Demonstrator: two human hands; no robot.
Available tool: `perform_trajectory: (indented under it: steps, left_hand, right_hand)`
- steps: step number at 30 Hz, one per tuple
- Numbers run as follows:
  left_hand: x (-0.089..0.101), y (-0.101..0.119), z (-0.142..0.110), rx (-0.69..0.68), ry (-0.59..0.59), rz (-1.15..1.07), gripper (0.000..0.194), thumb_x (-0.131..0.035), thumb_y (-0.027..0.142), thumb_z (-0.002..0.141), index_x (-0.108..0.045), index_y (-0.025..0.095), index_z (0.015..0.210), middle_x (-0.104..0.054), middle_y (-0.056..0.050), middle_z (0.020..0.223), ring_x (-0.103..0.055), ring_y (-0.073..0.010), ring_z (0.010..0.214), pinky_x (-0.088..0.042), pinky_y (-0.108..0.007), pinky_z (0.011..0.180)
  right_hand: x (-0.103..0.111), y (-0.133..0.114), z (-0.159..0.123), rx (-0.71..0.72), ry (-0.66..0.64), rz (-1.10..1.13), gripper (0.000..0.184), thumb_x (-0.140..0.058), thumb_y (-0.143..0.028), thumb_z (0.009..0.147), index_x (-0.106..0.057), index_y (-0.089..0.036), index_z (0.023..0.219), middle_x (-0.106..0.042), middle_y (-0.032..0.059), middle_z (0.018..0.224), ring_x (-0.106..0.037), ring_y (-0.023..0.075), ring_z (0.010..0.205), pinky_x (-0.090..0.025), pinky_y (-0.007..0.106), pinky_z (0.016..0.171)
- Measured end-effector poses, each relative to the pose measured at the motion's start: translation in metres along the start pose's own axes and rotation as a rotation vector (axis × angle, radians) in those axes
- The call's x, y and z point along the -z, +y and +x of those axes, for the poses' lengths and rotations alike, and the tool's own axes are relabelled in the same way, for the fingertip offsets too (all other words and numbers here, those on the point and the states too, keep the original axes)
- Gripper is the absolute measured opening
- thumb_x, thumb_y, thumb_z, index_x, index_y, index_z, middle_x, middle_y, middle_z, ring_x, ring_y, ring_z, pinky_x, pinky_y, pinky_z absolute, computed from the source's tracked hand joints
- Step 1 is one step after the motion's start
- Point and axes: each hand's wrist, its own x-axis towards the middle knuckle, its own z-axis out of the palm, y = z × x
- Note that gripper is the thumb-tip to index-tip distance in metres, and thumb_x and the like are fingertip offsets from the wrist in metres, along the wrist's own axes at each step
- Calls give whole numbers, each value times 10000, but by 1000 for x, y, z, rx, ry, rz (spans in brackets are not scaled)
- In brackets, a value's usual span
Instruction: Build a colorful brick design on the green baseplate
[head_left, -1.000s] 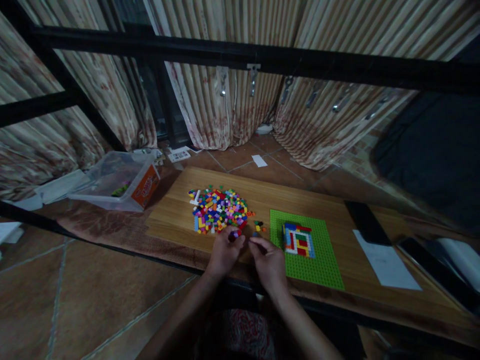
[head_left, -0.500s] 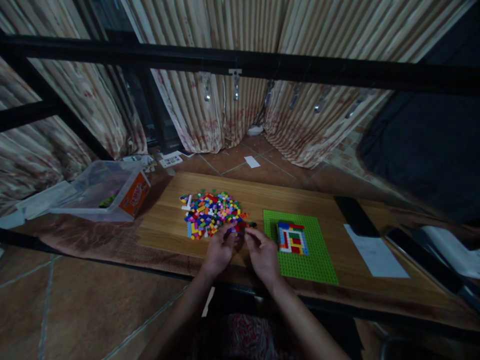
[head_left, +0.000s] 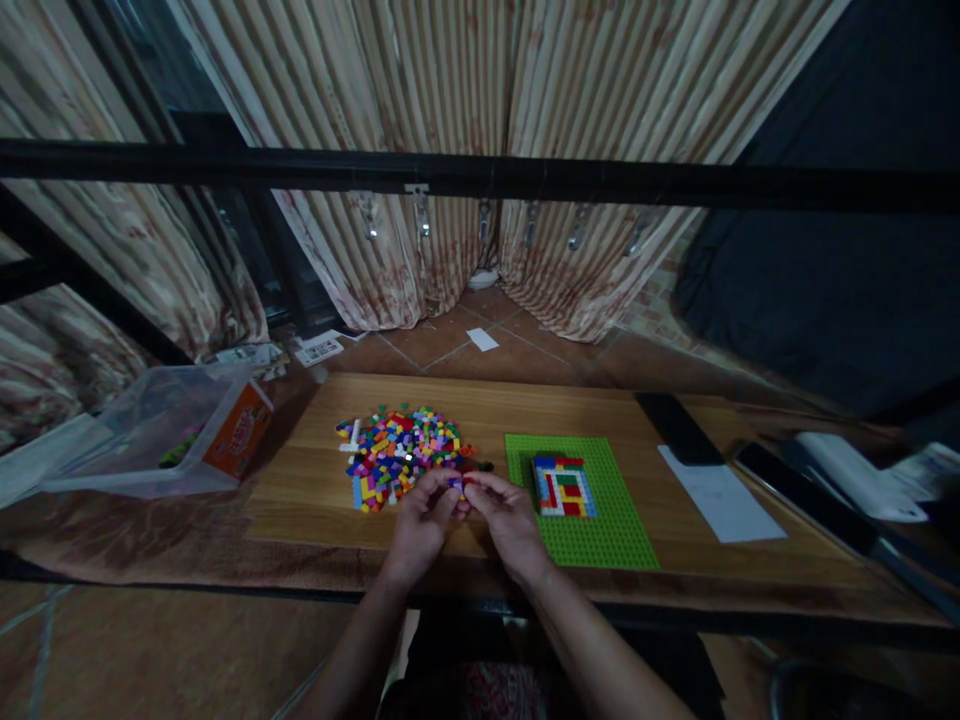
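A heap of small coloured bricks (head_left: 397,455) lies on a wooden board (head_left: 315,480). To its right sits a green baseplate (head_left: 600,520) carrying a square block of coloured bricks (head_left: 564,487). My left hand (head_left: 418,525) and my right hand (head_left: 506,522) meet at the near edge of the heap. Their fingertips pinch together on a small purple brick (head_left: 454,484). Both hands have their fingers curled in.
A clear plastic box (head_left: 161,430) with an orange label lies on its side at the left. A dark phone (head_left: 679,428) and a white paper (head_left: 720,497) lie right of the baseplate. A black bar (head_left: 480,180) crosses overhead, curtains behind.
The view has tilted up and shifted. My hands have drawn together from the heap's edge, and a small purple brick now shows between their fingertips.
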Motion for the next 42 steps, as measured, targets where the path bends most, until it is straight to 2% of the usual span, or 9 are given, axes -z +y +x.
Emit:
perform_trajectory:
  steps: [6, 10, 16, 19, 23, 30, 36, 39, 42]
  left_hand:
    - [4, -4, 1, 42, 32, -15, 324, -674, 392, 720, -593, 172, 943, -635, -8, 774, -604, -139, 659, -505, -268, 635]
    - [10, -16, 3, -90, 109, 271, 305, -622, 399, 771, -590, 181, 982, -652, -38, 873, -630, -175, 775, -516, -298, 711]
    - [13, -24, 8, -336, 148, 748, 286, -500, 352, 857, -590, 188, 1073, -658, -101, 1034, -631, -236, 958, -508, -393, 847]
    - [10, -23, 10, -418, 172, 877, 272, -471, 328, 871, -599, 188, 1065, -658, -105, 1040, -627, -239, 985, -512, -388, 850]
    - [9, -25, 11, -467, 196, 971, 274, -456, 320, 881, -602, 191, 1073, -666, -98, 1034, -640, -225, 959, -520, -354, 833]
    - [7, -25, 11, -464, 215, 1038, 306, -434, 343, 892, -603, 180, 1088, -675, -99, 1032, -647, -228, 952, -519, -347, 833]
    - [5, -24, 10, -469, 228, 1065, 282, -450, 322, 889, -604, 184, 1081, -672, -97, 1038, -638, -226, 974, -513, -346, 846]
    - [6, -26, 10, -476, 229, 1050, 271, -463, 317, 882, -603, 198, 1082, -670, -90, 1048, -635, -223, 985, -509, -350, 863]
    - [6, -28, 10, -470, 223, 1035, 271, -460, 317, 885, -602, 197, 1082, -671, -88, 1038, -633, -223, 984, -506, -358, 873]
  right_hand:
    - [8, -6, -9, -94, 48, 218, 240, -759, -335, 652, -728, -180, 833, -684, 20, 727, -583, 105, 636, -455, 228, 612]
    - [24, -19, -21, -128, 113, 289, 241, -738, -297, 653, -731, -178, 862, -685, 34, 758, -587, 106, 654, -466, 224, 611]
    - [73, -43, -32, -31, 283, 100, 334, -731, -350, 653, -717, -192, 947, -680, 36, 741, -583, 123, 619, -459, 243, 559]
    - [102, -49, -29, 65, 393, -23, 361, -751, -397, 639, -705, -192, 932, -673, 27, 705, -572, 124, 579, -448, 244, 523]
    - [126, -54, -21, 110, 398, -74, 352, -769, -425, 630, -693, -183, 874, -665, 17, 695, -561, 110, 570, -458, 241, 534]
    - [126, -57, -18, 120, 389, -86, 382, -763, -440, 634, -700, -182, 908, -664, 14, 690, -563, 105, 573, -459, 231, 526]
    - [118, -52, -13, 58, 338, -139, 424, -773, -424, 602, -694, -172, 934, -688, 29, 727, -610, 132, 610, -522, 285, 594]
    - [118, -49, -8, 64, 300, -316, 386, -706, -437, 674, -689, -173, 956, -691, 31, 741, -610, 143, 597, -529, 310, 599]
    - [119, -49, -3, 204, 280, -645, 300, -603, -414, 777, -707, -200, 959, -707, 56, 870, -638, 180, 739, -526, 350, 711]
